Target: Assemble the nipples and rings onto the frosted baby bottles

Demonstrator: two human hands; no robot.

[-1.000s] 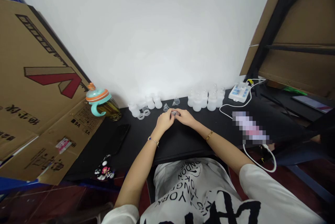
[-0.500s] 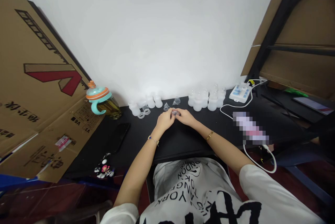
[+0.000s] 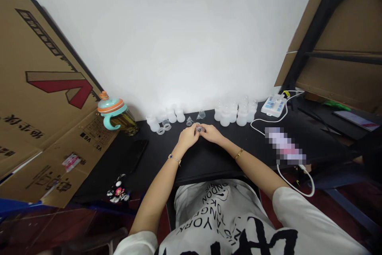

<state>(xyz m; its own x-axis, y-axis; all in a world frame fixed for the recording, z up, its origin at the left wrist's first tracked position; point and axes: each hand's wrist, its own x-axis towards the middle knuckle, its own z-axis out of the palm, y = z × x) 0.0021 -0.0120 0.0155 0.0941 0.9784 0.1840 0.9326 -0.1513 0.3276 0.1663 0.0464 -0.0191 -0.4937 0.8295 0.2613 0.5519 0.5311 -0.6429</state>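
Note:
Between my left hand (image 3: 188, 136) and my right hand (image 3: 210, 133) is a small clear ring-shaped piece (image 3: 199, 129), gripped by the fingers of both. It looks like a bottle collar; whether a teat sits in it I cannot tell. Just beyond the hands lie a clear bottle teat (image 3: 189, 121) and a second one (image 3: 201, 114). To the left are clear collar rings (image 3: 160, 131) and several white translucent bottles (image 3: 153, 124) without tops. On the right stands a group of white bottles (image 3: 225, 117) with clear teats on top.
A jug with a turquoise handle (image 3: 112, 121) and a dark phone (image 3: 139, 153) with a charm (image 3: 118, 192) are on the left. To the right are a white power strip (image 3: 273, 106), a cable and a blurred phone (image 3: 285, 145). A large cardboard box (image 3: 50, 127) borders the left side.
Both hands stay in the same place, with the clear ring between them tilted slightly. Nothing else has visibly moved apart from a tiny shift of the view.

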